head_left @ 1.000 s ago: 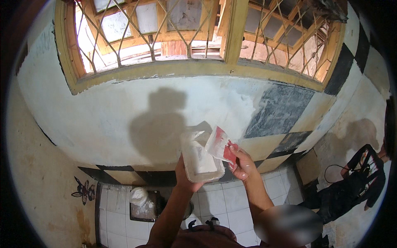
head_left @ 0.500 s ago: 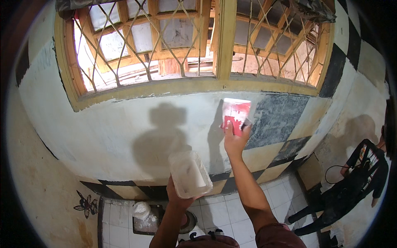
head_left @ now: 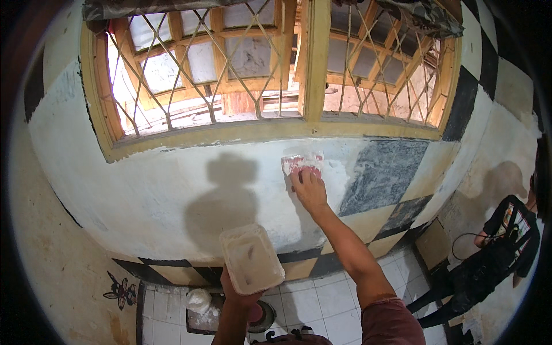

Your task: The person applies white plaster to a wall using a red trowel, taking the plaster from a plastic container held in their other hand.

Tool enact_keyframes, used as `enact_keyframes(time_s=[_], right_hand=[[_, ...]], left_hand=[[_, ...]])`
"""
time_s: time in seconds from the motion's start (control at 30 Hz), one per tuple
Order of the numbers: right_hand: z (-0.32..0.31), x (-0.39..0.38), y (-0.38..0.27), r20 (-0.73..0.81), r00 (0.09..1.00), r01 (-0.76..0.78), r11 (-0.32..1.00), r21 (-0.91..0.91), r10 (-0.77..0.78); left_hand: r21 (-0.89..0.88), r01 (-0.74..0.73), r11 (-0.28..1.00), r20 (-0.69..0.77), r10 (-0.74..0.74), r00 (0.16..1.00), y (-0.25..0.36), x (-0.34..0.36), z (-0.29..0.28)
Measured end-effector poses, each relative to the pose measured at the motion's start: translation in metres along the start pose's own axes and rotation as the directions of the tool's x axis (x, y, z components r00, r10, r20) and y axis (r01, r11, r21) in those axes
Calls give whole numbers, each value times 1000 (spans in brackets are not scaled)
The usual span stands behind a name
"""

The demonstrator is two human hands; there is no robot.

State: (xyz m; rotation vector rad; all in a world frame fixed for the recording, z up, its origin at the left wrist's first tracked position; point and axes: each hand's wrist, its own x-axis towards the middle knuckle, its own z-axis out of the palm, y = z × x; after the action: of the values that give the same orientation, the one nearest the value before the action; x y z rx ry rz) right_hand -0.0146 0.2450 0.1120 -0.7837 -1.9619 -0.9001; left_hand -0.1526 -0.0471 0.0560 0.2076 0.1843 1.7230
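My right hand [head_left: 309, 191] presses a red flat scraper [head_left: 302, 164] smeared with white putty against the wall [head_left: 172, 190], just under the yellow window sill. White putty covers the wall around and to the left of the scraper; a dark grey tile patch [head_left: 382, 172] lies bare to its right. My left hand [head_left: 238, 293] holds a white rectangular tub [head_left: 252, 259] of putty from below, at chest height and apart from the wall.
A yellow wooden window with diamond grilles [head_left: 259, 63] runs above the work area. A person in dark clothes [head_left: 494, 253] stands at the right by the checkered wall. On the tiled floor below sit a white bag [head_left: 198, 300] and a round container [head_left: 261, 316].
My right hand rose from beside the tub to the wall and slid the scraper left under the sill. The tub dropped lower and tilted flatter.
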Motion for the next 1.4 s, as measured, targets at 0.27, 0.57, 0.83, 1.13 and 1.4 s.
enact_keyframes(time_s=[0.27, 0.57, 0.83, 1.13, 1.4], right_hand=[[-1, 28, -25, 149, 988, -32, 999, -10, 33], [4, 42, -34, 99, 991, -85, 995, -61, 91], [-56, 5, -3, 189, 798, -591, 682, 430, 572], [-34, 11, 100, 94, 594, -762, 521, 384, 799], [-24, 92, -89, 327, 823, -566, 618, 546, 465]], left_hand=[[606, -212, 767, 61, 220, 973, 7, -3, -24], [842, -323, 432, 225, 263, 938, 13, -13, -17], [670, -237, 703, -13, 330, 944, 18, -25, -21], [932, -232, 278, 127, 348, 929, 30, -45, -19], [431, -186, 883, -178, 286, 942, 46, -61, -11]])
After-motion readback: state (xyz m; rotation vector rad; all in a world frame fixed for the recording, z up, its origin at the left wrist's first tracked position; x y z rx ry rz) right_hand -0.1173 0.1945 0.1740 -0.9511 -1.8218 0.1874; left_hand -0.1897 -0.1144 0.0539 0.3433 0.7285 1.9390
